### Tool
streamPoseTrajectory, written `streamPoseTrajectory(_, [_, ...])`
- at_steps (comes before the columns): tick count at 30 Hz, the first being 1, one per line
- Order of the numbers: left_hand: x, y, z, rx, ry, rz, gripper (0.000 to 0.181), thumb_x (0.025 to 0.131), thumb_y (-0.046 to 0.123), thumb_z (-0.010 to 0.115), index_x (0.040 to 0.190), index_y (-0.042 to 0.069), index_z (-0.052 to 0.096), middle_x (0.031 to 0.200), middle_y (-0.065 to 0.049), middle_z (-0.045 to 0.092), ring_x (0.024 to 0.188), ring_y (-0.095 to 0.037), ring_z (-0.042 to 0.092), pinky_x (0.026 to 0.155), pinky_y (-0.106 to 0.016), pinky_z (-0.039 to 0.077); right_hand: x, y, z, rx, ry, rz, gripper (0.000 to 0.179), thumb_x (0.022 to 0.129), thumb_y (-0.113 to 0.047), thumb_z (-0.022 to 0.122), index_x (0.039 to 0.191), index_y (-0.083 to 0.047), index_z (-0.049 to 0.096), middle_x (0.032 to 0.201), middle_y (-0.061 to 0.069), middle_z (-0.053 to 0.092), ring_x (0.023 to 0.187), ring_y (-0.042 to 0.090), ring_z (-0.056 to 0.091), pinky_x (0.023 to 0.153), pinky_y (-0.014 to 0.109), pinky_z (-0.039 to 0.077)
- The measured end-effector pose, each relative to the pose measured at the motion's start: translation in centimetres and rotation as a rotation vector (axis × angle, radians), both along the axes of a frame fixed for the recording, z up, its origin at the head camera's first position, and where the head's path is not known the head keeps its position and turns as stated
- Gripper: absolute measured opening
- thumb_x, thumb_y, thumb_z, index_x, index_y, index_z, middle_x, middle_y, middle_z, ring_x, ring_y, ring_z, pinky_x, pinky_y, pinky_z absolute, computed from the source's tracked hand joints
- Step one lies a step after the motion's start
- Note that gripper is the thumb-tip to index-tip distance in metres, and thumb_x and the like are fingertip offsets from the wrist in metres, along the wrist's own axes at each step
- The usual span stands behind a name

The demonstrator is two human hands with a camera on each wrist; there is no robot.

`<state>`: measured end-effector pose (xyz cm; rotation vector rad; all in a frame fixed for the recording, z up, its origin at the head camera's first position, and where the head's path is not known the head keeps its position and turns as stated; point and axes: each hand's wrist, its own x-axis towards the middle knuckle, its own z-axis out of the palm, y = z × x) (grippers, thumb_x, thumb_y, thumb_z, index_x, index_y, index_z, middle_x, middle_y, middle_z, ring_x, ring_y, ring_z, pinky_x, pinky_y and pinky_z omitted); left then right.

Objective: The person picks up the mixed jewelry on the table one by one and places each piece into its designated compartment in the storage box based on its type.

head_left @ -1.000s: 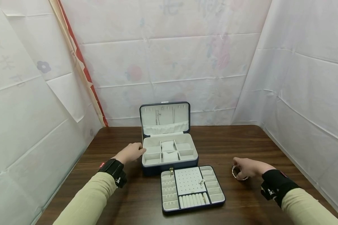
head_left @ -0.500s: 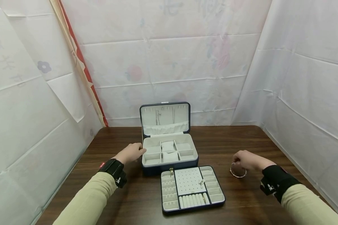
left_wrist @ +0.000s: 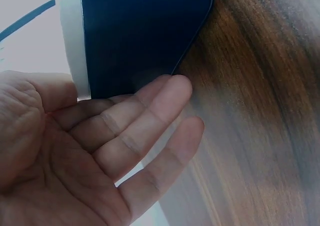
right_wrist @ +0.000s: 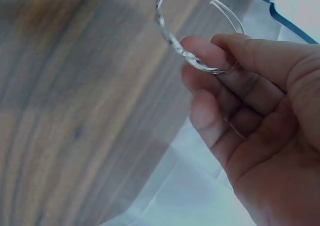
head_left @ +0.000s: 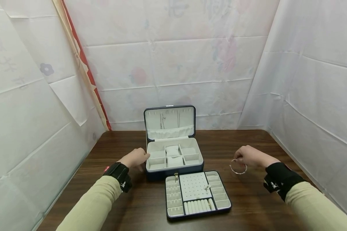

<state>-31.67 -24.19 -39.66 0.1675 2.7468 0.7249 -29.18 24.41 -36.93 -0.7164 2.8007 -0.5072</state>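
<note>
A silver bangle [right_wrist: 172, 41] hangs from my right hand [head_left: 252, 156], pinched between thumb and fingertips above the table, right of the jewelry tray. My left hand [head_left: 134, 157] holds the left wall of a navy jewelry box [head_left: 173, 175]. In the left wrist view the thumb lies over its pale rim and the fingers [left_wrist: 167, 103] lie along the dark outer side. The box stands with its lid up, showing cream compartments and two small cushions [head_left: 175, 161]. In front of it lies the jewelry tray [head_left: 196, 185], with ring rolls, a perforated panel and side compartments.
Thin necklaces [head_left: 162, 121] hang inside the raised lid [head_left: 169, 123]. Small jewelry pieces [head_left: 206, 187] sit on the tray's panel, and a gold-coloured clasp [head_left: 176, 175] stands at the box's front. White sheets [head_left: 173, 64] enclose the brown table [head_left: 219, 141] at the back and sides.
My right hand has moved up and to the left in the head view, carrying the bangle away from where it was. The left hand stays at the box's side.
</note>
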Motion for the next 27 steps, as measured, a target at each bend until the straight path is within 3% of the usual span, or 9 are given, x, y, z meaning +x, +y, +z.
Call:
streamPoseTrajectory(9, [0.1, 0.2, 0.1, -0.005, -0.008, 0.015, 0.035, 0.105, 0.021, 0.045, 0.097, -0.003, 0.069, 0.077, -0.011, 0.068, 0.065, -0.026, 0.074, 0.063, -0.040, 0.061, -1.1, -1.8, 2.0, 0.027, 0.076, 0.027, 0.018, 0.097, -0.004, 0.063, 0.085, -0.011, 0.074, 0.074, -0.001, 0.068, 0.065, 0.009, 0.053, 0.058, 0.028, 0.045])
streamPoseTrajectory(14, [0.0, 0.3, 0.2, -0.008, -0.019, 0.015, 0.036, 0.105, 0.021, 0.045, 0.096, -0.003, 0.070, 0.076, -0.010, 0.069, 0.066, -0.025, 0.074, 0.064, -0.039, 0.061, -1.5, -2.8, 2.9, 0.007, 0.091, 0.053, 0.016, 0.097, -0.003, 0.063, 0.089, -0.010, 0.075, 0.079, -0.002, 0.068, 0.066, 0.010, 0.053, 0.059, 0.028, 0.046])
streamPoseTrajectory(23, [0.1, 0.2, 0.4, -0.006, -0.030, 0.000, 0.036, 0.107, 0.021, 0.045, 0.101, -0.005, 0.069, 0.079, -0.010, 0.069, 0.068, -0.026, 0.074, 0.068, -0.041, 0.061, -2.5, -4.8, 4.3, 0.024, 0.105, 0.094, 0.018, 0.097, 0.000, 0.062, 0.087, -0.011, 0.073, 0.071, -0.004, 0.063, 0.064, 0.011, 0.051, 0.060, 0.028, 0.044])
streamPoseTrajectory(27, [0.2, 0.2, 0.6, -0.006, -0.038, -0.010, 0.035, 0.107, 0.022, 0.046, 0.104, -0.005, 0.068, 0.082, -0.011, 0.069, 0.070, -0.026, 0.073, 0.069, -0.041, 0.061, -2.8, -5.9, 5.1, 0.029, 0.103, 0.090, 0.017, 0.096, 0.000, 0.063, 0.090, -0.010, 0.075, 0.078, -0.002, 0.068, 0.066, 0.012, 0.053, 0.062, 0.029, 0.046])
